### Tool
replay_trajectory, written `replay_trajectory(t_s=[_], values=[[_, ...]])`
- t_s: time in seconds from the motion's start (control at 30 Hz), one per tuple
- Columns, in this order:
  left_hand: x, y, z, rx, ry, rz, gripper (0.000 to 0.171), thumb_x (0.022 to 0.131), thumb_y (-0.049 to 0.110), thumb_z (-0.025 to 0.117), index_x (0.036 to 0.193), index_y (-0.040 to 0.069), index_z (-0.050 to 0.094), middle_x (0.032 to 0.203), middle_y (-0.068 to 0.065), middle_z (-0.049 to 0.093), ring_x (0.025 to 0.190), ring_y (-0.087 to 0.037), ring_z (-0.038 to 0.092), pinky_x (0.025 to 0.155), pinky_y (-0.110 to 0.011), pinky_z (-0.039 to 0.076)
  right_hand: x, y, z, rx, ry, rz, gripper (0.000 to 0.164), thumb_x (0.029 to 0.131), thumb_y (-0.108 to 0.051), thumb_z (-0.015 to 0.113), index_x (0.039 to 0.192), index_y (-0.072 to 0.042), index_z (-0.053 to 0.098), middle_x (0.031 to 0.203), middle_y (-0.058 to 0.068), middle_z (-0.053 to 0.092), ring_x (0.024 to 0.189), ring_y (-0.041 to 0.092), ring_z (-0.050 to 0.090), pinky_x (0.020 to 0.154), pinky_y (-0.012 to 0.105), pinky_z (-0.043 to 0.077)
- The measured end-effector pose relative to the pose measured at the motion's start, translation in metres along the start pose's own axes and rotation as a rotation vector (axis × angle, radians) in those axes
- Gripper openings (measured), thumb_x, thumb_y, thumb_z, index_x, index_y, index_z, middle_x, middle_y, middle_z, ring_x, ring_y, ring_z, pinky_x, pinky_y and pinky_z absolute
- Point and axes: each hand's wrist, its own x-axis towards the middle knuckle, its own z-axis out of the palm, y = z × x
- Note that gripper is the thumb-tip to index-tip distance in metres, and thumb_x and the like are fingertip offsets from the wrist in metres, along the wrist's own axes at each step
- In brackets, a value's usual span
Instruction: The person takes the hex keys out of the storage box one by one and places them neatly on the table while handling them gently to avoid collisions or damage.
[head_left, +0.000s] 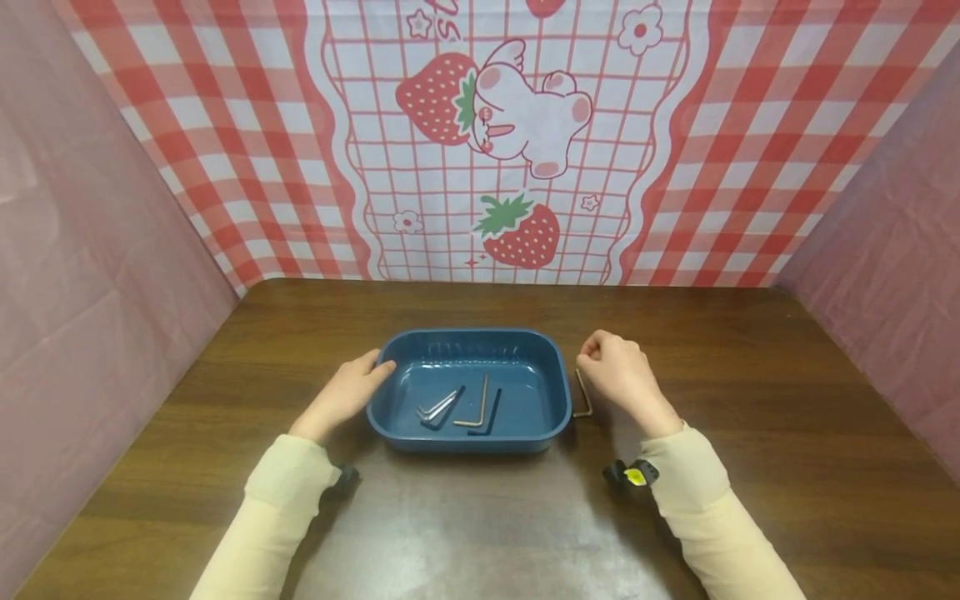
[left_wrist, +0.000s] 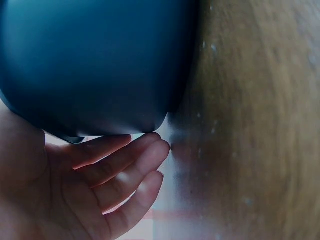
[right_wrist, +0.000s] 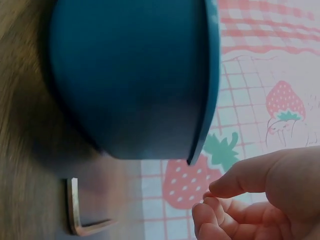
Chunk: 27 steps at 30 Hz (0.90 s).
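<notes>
A blue rectangular tray (head_left: 468,442) stands on the wooden table. My left hand (head_left: 347,392) holds its left end, thumb over the rim and fingers along the outside wall, as the left wrist view also shows. Inside lie several hex keys: a brass-coloured hex key (head_left: 482,406), a black hex key (head_left: 493,411) and silver hex keys (head_left: 441,406) bunched together at the left. Beyond the tray's right end, another brass-coloured hex key (right_wrist: 76,212) rests on the table. My right hand (head_left: 622,371) hovers beside that key, fingers curled and thumb tip near the index fingertip, with nothing visible between them.
The brown wooden table (head_left: 468,525) extends around the tray. Behind it hangs a red-and-white checked cloth (head_left: 675,167) with strawberry prints. Pink cloth (head_left: 97,208) closes off both sides. Dark devices are strapped at both wrists, the right one (head_left: 632,473) bearing a yellow mark.
</notes>
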Motion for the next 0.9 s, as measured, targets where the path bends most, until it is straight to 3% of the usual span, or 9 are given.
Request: replay_trajectory(t_s=[0.47,0.9], values=[[0.000,0.000,0.000,0.009,0.009,0.009,0.048,0.096,0.037,0.036,0.129,0.002,0.045,0.125,-0.020,0.053,0.116,-0.035,0.050,0.096,-0.052,0.038,-0.008,-0.020,-0.001,0.013,0.042,-0.044,0.011,0.079,-0.014,0.053,0.081,-0.006,0.061,0.066,0.004,0.058,0.063,0.020,0.054,0.057,0.031,0.041],[0.000,0.000,0.001,0.000,0.008,0.004,0.049,0.096,0.038,0.036,0.130,0.003,0.044,0.125,-0.019,0.053,0.116,-0.034,0.050,0.096,-0.052,0.039,-0.013,-0.037,0.006,0.040,0.006,-0.073,0.010,0.082,-0.012,0.056,0.084,-0.004,0.060,0.063,0.004,0.055,0.054,0.016,0.049,0.049,0.025,0.038]])
